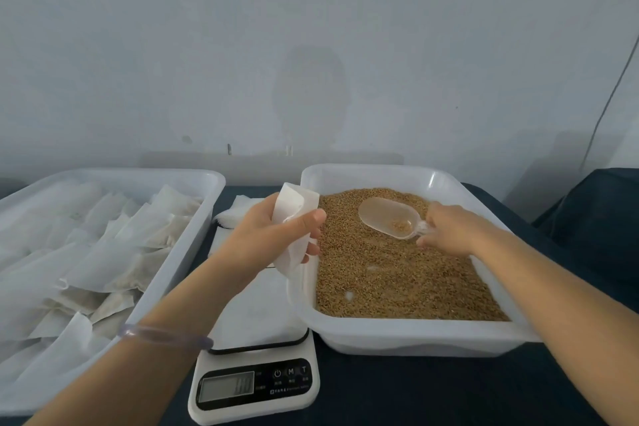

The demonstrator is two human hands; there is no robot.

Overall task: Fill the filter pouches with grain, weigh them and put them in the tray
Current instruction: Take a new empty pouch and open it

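My left hand [276, 235] curls round a filter pouch [295, 211] at the grain tub's [380, 335] nine o'clock rim; my right hand [446, 232] pinches the near-empty scoop [385, 218]. If the pouch mouth collapses, poured grain [397, 280] could spill onto the scale [256, 387].

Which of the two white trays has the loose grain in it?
The right tray: brown grain fills it, and the right hand holds a clear scoop there. The left tray holds white pouches instead.
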